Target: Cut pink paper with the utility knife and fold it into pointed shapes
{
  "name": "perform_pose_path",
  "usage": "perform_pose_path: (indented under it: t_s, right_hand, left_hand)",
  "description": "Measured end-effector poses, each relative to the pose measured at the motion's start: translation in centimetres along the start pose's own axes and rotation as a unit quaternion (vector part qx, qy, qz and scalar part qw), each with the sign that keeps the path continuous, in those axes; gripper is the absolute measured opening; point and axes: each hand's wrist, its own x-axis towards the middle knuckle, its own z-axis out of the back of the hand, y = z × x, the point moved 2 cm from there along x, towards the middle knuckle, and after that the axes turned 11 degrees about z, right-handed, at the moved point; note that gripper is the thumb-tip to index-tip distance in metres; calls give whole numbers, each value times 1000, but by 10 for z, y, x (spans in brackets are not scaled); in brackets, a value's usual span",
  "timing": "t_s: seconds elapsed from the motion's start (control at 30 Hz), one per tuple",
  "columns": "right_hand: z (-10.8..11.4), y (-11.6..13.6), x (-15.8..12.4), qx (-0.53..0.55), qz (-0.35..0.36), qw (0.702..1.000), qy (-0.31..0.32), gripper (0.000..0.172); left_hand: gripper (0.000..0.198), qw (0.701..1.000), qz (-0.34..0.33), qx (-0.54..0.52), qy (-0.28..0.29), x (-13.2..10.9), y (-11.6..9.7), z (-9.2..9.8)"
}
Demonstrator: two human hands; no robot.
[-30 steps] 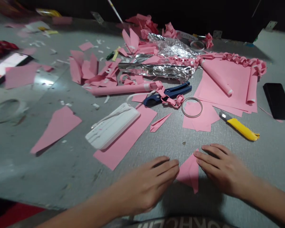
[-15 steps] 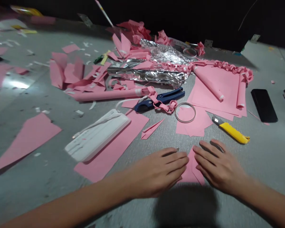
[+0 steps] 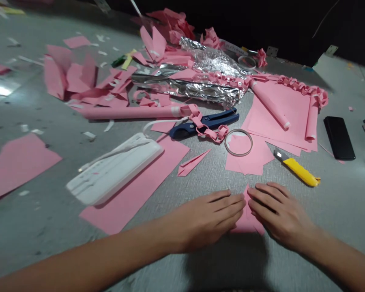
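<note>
step: folding, crease being pressed | left hand (image 3: 207, 221) and right hand (image 3: 280, 215) flat, fingers together, on pink paper piece (image 3: 247, 221) between them on tabletop (image 3: 292, 259) | yellow cutter (image 3: 296, 169) just beyond right fingers | next, likely: firm even pressure along fold

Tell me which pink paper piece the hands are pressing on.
The small folded piece at the near table edge, pinned flat between the left hand and right hand. The other pink sheets, rolls and scraps lie farther back, untouched.
</note>
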Motion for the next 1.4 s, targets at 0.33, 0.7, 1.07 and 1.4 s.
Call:
perform_pose_path:
  t_s: [0.33, 0.7, 1.07, 1.4]
  right_hand:
    - [-3, -2, -3, 32, 27, 999, 27, 38]
    - [0, -2, 0, 34, 18, 999, 16, 34]
    - [-3, -2, 0, 18, 10, 1000, 1, 35]
    - [-1, -4, 4, 24, -6, 1000, 0, 29]
  left_hand:
    - [34, 1000, 4, -9, 29, -9, -3, 2]
    - [34, 994, 24, -99, 31, -18, 1, -1]
    - [24, 992, -86, -56, 67, -9, 10, 16]
    - [26, 993, -91, -65, 25, -7, 11, 17]
